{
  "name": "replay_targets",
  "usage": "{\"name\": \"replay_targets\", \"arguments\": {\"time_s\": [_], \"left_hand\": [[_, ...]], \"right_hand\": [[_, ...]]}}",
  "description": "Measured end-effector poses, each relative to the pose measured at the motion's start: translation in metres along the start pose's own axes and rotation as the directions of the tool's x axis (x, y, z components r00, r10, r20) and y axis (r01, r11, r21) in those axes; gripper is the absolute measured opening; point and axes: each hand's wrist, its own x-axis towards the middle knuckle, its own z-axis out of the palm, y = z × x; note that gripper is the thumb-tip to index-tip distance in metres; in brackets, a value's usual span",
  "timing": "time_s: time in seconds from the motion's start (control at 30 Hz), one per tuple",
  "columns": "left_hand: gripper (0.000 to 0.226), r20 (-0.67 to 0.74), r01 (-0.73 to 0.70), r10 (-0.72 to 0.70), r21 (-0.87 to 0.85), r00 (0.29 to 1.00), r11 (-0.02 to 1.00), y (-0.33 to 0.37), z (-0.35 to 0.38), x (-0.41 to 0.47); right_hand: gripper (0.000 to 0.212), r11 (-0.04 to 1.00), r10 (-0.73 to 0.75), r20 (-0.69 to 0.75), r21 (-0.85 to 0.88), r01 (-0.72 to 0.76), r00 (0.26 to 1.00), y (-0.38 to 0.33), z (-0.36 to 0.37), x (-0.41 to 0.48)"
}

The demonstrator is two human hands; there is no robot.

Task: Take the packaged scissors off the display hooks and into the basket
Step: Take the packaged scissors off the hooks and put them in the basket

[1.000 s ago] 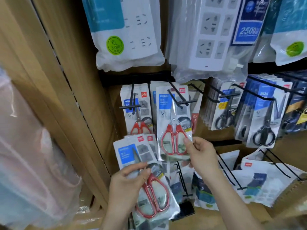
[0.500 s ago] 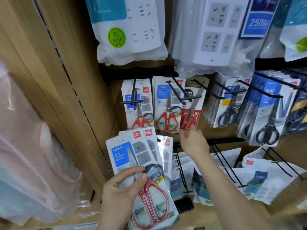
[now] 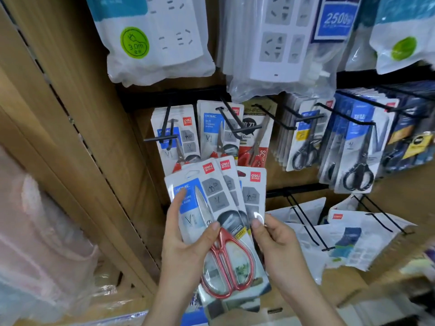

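My left hand (image 3: 186,245) grips a fanned stack of three packaged red-handled scissors (image 3: 219,222), thumb across the front pack. My right hand (image 3: 273,234) pinches the right edge of the rearmost pack in that stack. More red-handled scissor packs hang on the black display hooks behind: one on the left hook (image 3: 175,137) and one on the middle hook (image 3: 217,130), with a red-carded pair (image 3: 255,140) beside them. No basket is in view.
Black-handled scissor packs (image 3: 306,142) (image 3: 357,156) hang to the right. Bagged power strips (image 3: 153,36) hang above. A wooden shelf upright (image 3: 77,118) runs down the left, with soft plastic-wrapped goods (image 3: 35,243) beside it. White packets (image 3: 353,234) hang on lower hooks at right.
My right hand let go of the hanging pack, came down from the hooks and now pinches the stack in my left hand. The stack rose toward the hooks.
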Motion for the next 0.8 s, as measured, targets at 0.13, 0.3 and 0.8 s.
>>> {"name": "replay_targets", "arguments": {"time_s": [0.13,0.3,0.8], "left_hand": [[0.036,0.015,0.047,-0.047,0.002,0.999,0.999,-0.001,-0.007,0.001],[0.025,0.039,0.175,-0.171,-0.155,0.985,0.972,0.009,-0.023,0.003],[0.022,0.062,0.136,-0.132,-0.068,0.989,0.988,0.012,-0.009,-0.016]], "right_hand": [[0.026,0.992,-0.101,-0.148,-0.088,0.088,0.984,0.005,-0.006,-0.001],[0.025,0.943,-0.263,-0.354,-0.292,0.161,0.898,0.004,-0.019,0.001],[0.029,0.906,-0.384,-0.275,-0.294,0.304,0.881,0.003,0.000,-0.013]]}}
